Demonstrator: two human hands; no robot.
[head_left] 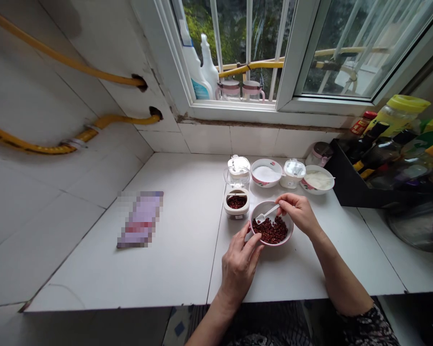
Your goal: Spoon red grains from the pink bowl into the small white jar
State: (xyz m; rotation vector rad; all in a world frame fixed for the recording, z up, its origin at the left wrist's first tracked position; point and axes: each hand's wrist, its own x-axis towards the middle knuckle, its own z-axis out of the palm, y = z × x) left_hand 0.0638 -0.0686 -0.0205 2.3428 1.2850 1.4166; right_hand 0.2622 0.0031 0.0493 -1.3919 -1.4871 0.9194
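Note:
A round bowl [290, 232] with a pink rim holds small dark red peppercorn-like pieces [274, 231]. My left hand [240, 259] grips the bowl's left and near rim between thumb and fingers. Pinched in my right hand [299, 211] is a small white spoon [262, 217], its scoop over the pieces at the bowl's far left side; the scoop looks mostly bare. Beside the bowl, to the left, stands an open jar [237, 215] with similar dark red pieces inside. Its clear lid, if any, cannot be told apart from the container behind it.
Behind are a white-lidded jar [238, 166], a bowl of white grains [266, 174], another lidded jar [293, 173] and a bowl of pale contents [317, 179]. A black bin [350, 187] of bottles stands right. A purple packet [142, 218] lies left on the counter [180, 269].

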